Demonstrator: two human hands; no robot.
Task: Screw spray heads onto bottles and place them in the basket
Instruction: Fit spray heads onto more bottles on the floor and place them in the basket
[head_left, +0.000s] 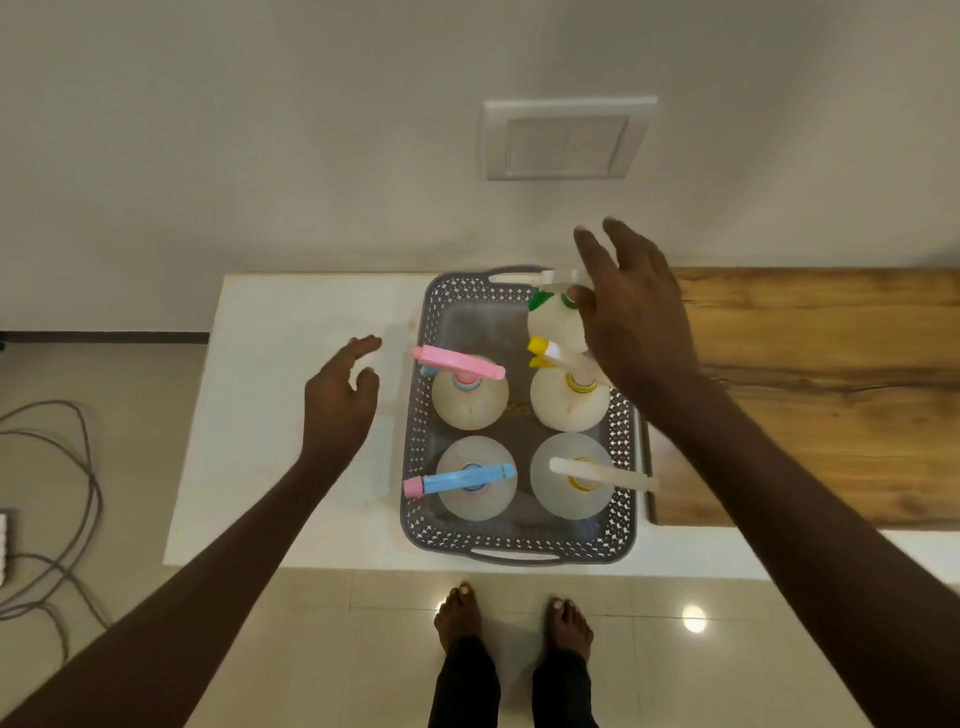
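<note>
Head view, looking straight down: the grey basket sits on the white tabletop, long axis running twelve to six, handles at both ends. Five bottles stand upright in it. At seven o'clock in the basket, the blue spray head lies across its bottle, pink nozzle pointing to nine o'clock. At five o'clock, the cream spray head runs nine to three, its far end past the basket's right rim. At ten o'clock, the pink spray head stretches nine to three, tilted slightly. Centre right, the yellow-tipped spray head aims its nozzle toward ten o'clock. At one o'clock, the green-collared bottle carries a clear head aimed toward nine. The right hand is right over that bottle, fingers spread wide; whether the thumb side touches the bottle, I cannot tell. The left hand hovers above the tabletop at nine o'clock from the basket, fingers loosely curled, holding nothing. To the basket's three o'clock, a wooden board lies beside it.
</note>
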